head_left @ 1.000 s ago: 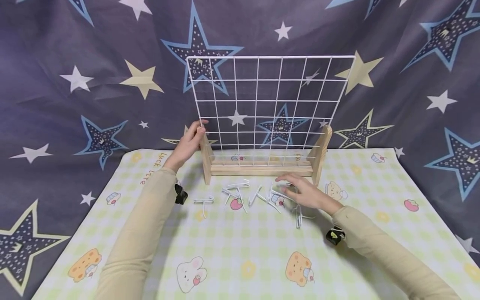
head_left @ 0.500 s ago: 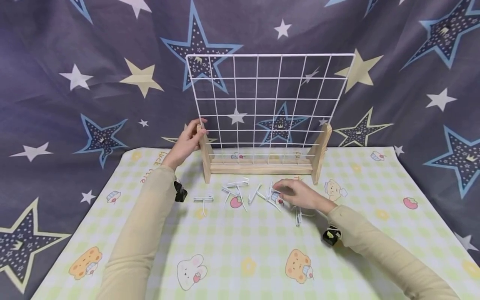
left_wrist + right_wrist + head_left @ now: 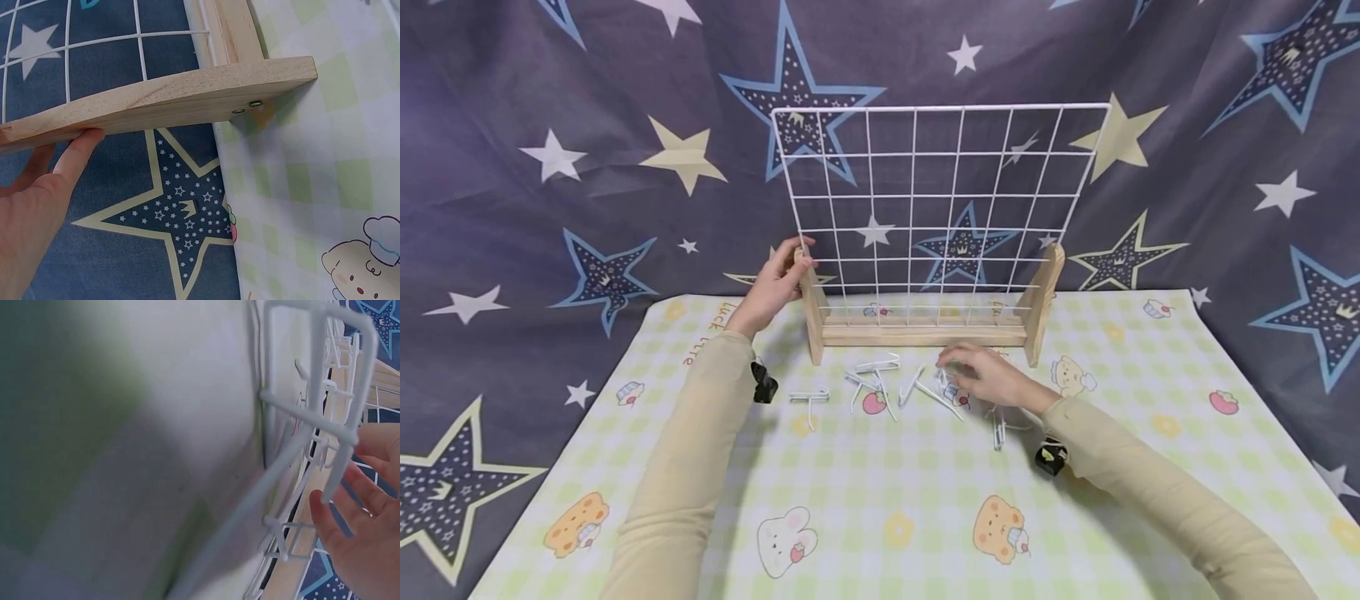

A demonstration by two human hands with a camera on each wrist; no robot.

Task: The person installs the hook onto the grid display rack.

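Observation:
A white wire grid stands upright in a wooden base with two side panels. My left hand holds the top of the left wooden panel, beside the grid's edge. Thumb and fingers lie on that panel in the left wrist view. Several white wire hooks lie before the base, among them a hook at the left and a hook at the right. Over the right-hand ones hovers my right hand, its thumb and fingers apart. In the right wrist view a hook looms in front of the fingers.
A checked tablecloth with printed cartoons covers the table. Behind it hangs a dark star-patterned cloth. The right wooden panel stands behind my right hand. A small black device sits at the right wrist.
My right hand has shifted a little to the left over the hooks. The left hand stays on the wooden panel, and the grid stands where it was.

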